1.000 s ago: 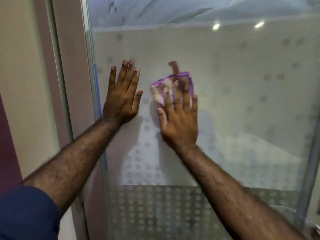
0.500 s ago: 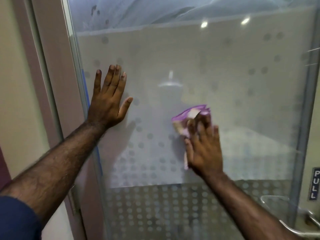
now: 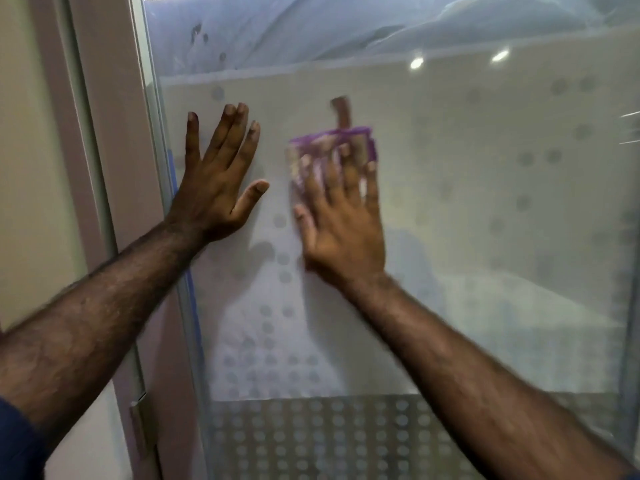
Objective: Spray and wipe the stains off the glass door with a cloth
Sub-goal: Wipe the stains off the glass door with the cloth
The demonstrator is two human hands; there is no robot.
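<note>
The glass door [image 3: 485, 209] fills most of the view, frosted with grey dots. Dark smudges [image 3: 199, 32] sit near its top left corner. My left hand [image 3: 216, 181] lies flat on the glass near the door's left edge, fingers spread, holding nothing. My right hand [image 3: 341, 220] presses a purple-edged cloth [image 3: 311, 147] against the glass just right of the left hand. The cloth shows above and between the fingers; the rest is hidden under the palm. No spray bottle is in view.
A pale door frame [image 3: 104, 168] runs down the left, with a hinge plate [image 3: 138, 420] low on it. The door's right edge [image 3: 630, 341] is a metal strip. A denser dotted band [image 3: 311, 438] crosses the bottom of the glass.
My right hand has slid the cloth up and to the left, from the lower middle of the glass back beside my left hand. The left hand stays flat on the glass.
</note>
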